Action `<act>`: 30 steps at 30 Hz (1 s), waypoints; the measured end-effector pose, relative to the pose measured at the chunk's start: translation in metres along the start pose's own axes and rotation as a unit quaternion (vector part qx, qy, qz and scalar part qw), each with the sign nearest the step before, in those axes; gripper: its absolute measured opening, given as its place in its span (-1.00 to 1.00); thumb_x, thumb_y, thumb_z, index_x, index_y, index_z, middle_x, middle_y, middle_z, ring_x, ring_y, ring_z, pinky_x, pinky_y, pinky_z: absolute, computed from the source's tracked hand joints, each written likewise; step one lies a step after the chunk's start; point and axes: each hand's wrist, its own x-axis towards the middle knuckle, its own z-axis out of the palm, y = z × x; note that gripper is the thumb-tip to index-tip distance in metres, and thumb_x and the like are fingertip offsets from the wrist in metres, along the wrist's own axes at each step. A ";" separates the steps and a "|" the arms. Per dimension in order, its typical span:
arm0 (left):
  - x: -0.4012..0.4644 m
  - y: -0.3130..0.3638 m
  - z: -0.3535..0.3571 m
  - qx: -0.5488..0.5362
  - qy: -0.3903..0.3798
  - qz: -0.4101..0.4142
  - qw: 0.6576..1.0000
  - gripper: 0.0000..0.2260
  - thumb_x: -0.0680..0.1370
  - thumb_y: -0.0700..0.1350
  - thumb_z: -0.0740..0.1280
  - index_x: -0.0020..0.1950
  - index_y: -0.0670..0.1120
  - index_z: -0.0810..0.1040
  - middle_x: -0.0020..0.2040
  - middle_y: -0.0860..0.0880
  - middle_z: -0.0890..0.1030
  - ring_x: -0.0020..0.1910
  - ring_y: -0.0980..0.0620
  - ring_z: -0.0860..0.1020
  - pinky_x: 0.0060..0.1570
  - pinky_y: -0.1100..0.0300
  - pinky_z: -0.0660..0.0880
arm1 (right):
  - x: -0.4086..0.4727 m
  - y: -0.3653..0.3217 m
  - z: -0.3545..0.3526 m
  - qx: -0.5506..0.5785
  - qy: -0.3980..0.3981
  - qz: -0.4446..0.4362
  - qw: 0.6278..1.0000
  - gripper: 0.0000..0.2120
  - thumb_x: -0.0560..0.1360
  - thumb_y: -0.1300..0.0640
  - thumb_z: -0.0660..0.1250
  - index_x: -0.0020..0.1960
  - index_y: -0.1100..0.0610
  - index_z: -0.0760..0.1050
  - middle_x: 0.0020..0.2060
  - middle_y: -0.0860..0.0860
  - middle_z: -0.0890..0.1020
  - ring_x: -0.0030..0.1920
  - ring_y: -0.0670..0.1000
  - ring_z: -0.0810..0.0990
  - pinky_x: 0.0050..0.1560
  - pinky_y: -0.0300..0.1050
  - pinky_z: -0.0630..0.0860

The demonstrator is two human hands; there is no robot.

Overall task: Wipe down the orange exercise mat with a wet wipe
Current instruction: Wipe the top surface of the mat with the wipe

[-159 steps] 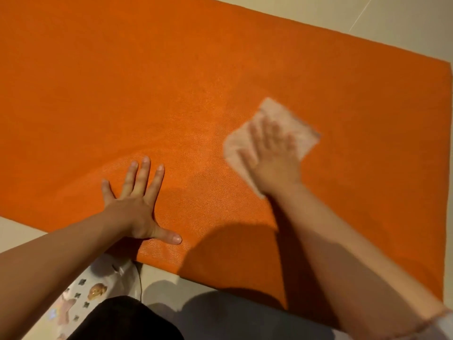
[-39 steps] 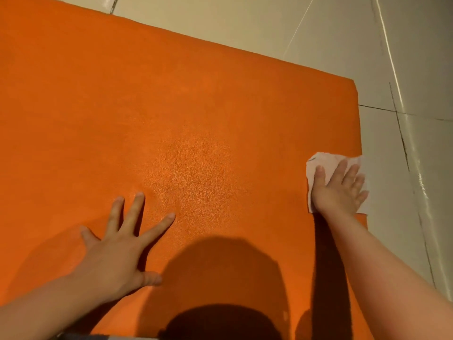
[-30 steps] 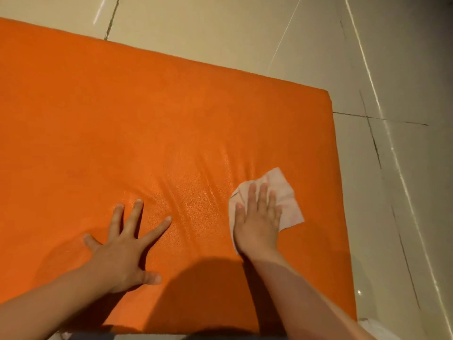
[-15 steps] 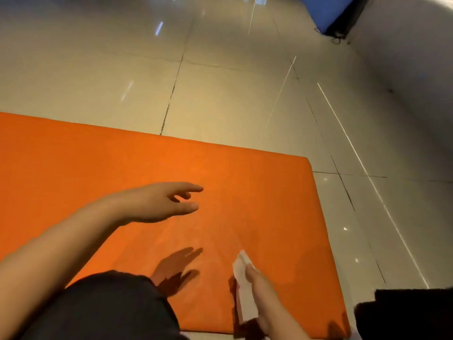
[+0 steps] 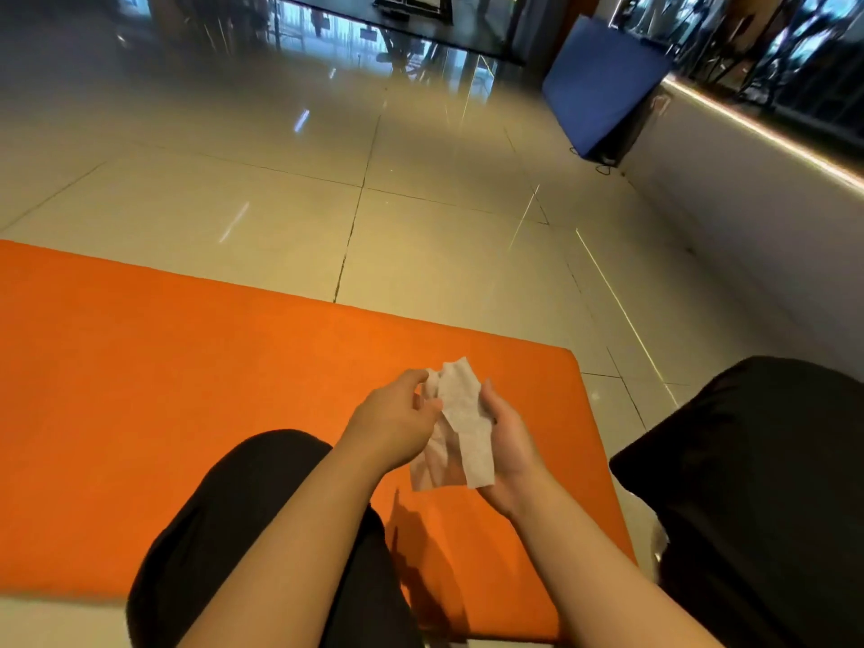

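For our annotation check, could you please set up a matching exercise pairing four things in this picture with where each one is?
Things:
1. wet wipe
2. orange exercise mat
3. blue panel
4. left hand

Places:
A. flat on the tiled floor
B. held between both hands above the mat
C. propped far off by the right-hand wall
D. pinching the wipe's left edge

Pairs: 1-B, 2-A, 3-C, 4-D. The right hand supports the wipe from the other side.

One orange mat (image 5: 187,367), one wet wipe (image 5: 460,423), two hands: left (image 5: 392,423), right (image 5: 509,441).
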 end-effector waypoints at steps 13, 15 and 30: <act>0.063 0.078 0.080 -0.134 0.016 -0.042 0.990 -0.66 0.66 -0.04 0.22 0.45 0.07 0.37 0.08 0.04 0.52 0.07 -0.05 0.58 0.13 0.00 0.54 | 0.048 -0.041 -0.097 0.074 0.027 0.035 0.996 -0.40 0.64 -0.19 -0.02 0.15 0.17 0.66 0.17 0.24 0.63 0.14 0.25 0.61 0.23 0.17 0.43; 0.072 0.085 0.096 -0.085 0.020 -0.043 0.995 -0.67 0.67 -0.03 0.20 0.44 0.07 0.38 0.17 0.03 0.51 0.09 -0.02 0.55 0.11 0.07 0.51 | 0.052 -0.053 -0.123 0.097 0.044 0.043 0.993 -0.38 0.64 -0.22 -0.03 0.29 0.22 0.55 0.23 0.27 0.58 0.24 0.29 0.54 0.32 0.21 0.37; 0.165 0.010 0.207 0.152 -0.021 -0.251 0.956 -0.55 0.66 0.08 0.16 0.54 0.03 0.23 0.46 -0.09 0.37 0.37 -0.17 0.42 0.26 -0.01 0.42 | 0.110 -0.071 -0.254 -0.282 0.272 -0.017 0.920 -0.51 0.67 -0.17 -0.04 0.48 0.04 0.34 0.28 0.06 0.53 0.19 0.11 0.52 0.19 0.03 0.46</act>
